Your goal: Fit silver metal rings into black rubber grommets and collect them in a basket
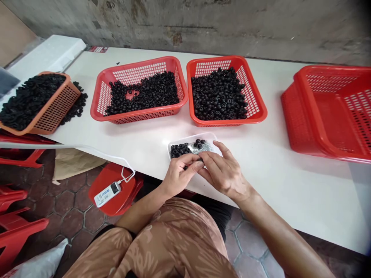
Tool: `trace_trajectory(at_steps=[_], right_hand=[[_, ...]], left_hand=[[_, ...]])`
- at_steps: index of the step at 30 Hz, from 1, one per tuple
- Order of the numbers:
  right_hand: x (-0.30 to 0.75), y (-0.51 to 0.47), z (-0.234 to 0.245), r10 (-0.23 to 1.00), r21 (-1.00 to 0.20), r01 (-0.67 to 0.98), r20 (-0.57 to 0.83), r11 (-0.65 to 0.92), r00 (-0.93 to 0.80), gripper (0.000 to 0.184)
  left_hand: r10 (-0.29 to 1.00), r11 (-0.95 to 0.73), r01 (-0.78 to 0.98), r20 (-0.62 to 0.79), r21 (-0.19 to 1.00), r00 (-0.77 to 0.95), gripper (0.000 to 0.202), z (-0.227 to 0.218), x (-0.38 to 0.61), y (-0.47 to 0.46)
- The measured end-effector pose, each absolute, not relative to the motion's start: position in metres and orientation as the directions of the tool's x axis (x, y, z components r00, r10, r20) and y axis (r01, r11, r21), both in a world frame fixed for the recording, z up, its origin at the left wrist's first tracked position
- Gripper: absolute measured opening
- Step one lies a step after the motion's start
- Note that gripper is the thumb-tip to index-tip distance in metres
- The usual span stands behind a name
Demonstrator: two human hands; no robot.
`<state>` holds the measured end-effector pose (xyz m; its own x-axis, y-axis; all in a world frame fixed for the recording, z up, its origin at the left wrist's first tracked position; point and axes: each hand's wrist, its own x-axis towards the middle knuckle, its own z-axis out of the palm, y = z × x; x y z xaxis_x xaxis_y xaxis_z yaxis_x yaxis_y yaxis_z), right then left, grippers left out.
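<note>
A: Quick, hands first. What do we log?
B: We've got the left hand (179, 178) and the right hand (224, 172) together just over the near edge of the tray, fingertips meeting. Anything between them is hidden, so we can't tell if they're clamped on something.

A: Tray?
B: A small, shallow white plastic tray (189, 137), on the white table (269, 185), close to the table's near edge and right in front of the person.

A: What's in it?
B: Black rings (179, 151), matte and rubbery-looking, each with a round centre hole, lying in two clusters. Beside them is a heap of silvery metal bits (206, 147), shiny but too small for us to make out their shape.

A: Further up the table?
B: Two rectangular red plastic baskets with grid-perforated walls, side by side and nearly touching. The left red basket (142, 117) holds a shallower layer of rings, with a patch of its floor showing. The right red basket (228, 122) is heaped more evenly. Further left, a tilted orange basket (59, 112) is packed with rings, and a loose pile of rings (78, 105) sits against it.

A: Anything else?
B: Stacked red baskets (327, 112) at the far right. Below the table, we've got a white device with a cable (108, 194) on a red plastic stool (127, 184), above a hexagonal tile floor (69, 202).
</note>
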<state>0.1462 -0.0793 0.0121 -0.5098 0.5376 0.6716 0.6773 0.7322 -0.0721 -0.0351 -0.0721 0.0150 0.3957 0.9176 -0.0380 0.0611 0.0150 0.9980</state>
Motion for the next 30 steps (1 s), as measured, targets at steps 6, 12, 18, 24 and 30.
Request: trace_trajectory(at_steps=[6,12,18,24,30], right_hand=[[0.145,-0.076,0.006,0.617,-0.285,0.661,0.709,0.694,-0.342,0.02],[0.158,-0.068,0.011,0.689,-0.388,0.705,0.698,0.594,-0.196,0.024],[0.172,-0.022,0.035,0.659,-0.553,0.72,0.73,0.418,0.178,0.033],[0.179,0.028,0.036,0.701,-0.675,0.625,0.659,0.393,0.272,0.046],[0.175,0.004,-0.005,0.667,-0.819,0.5,0.542,0.281,0.512,0.039]], left_hand=[[0.932,-0.006,0.044,-0.01,0.999,0.363,0.048,0.016,-0.043,-0.066],[0.988,-0.104,0.121,0.088,0.987,0.129,0.033,0.006,-0.058,-0.053],[0.988,-0.153,0.225,0.154,0.962,0.01,0.028,-0.011,-0.06,-0.044],[0.982,-0.162,0.161,0.175,0.974,-0.072,0.031,-0.025,-0.059,-0.045],[0.966,-0.221,0.125,0.235,0.967,-0.107,0.029,-0.035,-0.058,-0.044]])
